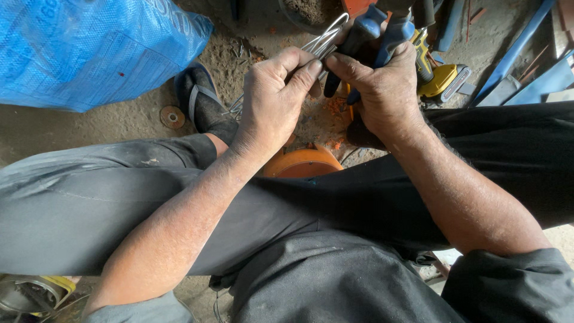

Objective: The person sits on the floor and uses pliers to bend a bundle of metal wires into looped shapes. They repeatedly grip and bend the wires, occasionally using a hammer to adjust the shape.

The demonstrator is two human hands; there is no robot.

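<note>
A crumpled blue woven sack (89, 48) lies upper left.

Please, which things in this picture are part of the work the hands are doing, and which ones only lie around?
In the work:
- left hand, gripping the bent wire loops
- right hand, holding the blue-handled pliers

Lying about:
- blue woven sack
- yellow and black power tool
- small round disc on the ground
- orange round object below the hands
- blue metal bars

soft even daylight, sharp focus
</note>
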